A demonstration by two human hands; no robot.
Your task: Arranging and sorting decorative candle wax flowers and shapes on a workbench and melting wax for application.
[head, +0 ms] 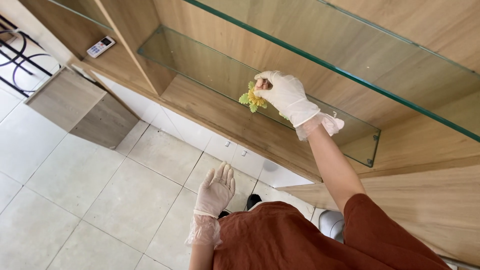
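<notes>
My right hand (282,94), in a white disposable glove, grips a small yellow artificial flower with green leaves (254,98) and holds it at the front edge of a glass shelf (200,60) set in a wooden wall unit. My left hand (216,190), also gloved, hangs low over the tiled floor with its fingers spread and nothing in it. I wear a rust-coloured garment.
A second glass shelf (350,70) runs above the first. A white remote control (100,47) lies on the wooden ledge at upper left. White drawers (235,155) sit below the wooden counter. A low wooden cabinet (80,107) stands at left on the floor.
</notes>
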